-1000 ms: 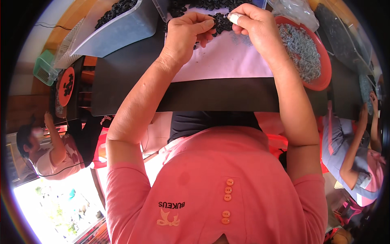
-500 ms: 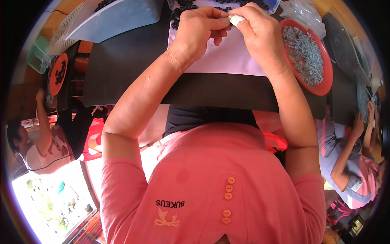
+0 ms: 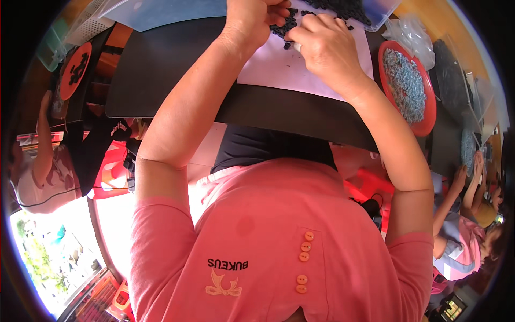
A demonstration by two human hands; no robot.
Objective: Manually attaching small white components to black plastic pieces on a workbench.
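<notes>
Black pcs (image 3: 283, 31) heaped on pale sheet (image 3: 273, 70), prob. for contrast, btwn L hand (image 3: 250, 21) (cut by frame top) and R hand (image 3: 327, 47), curled over; can't tell if either grips any. Red basin (image 3: 427, 124) to R, prob. for reach.

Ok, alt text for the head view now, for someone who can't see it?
The right hand, white wrap on its thumb, is at small black pieces on a pale pink sheet; the left hand, cut off by the top edge, is beside them. A red basin of grey pieces stands to the right on the dark table.
</notes>
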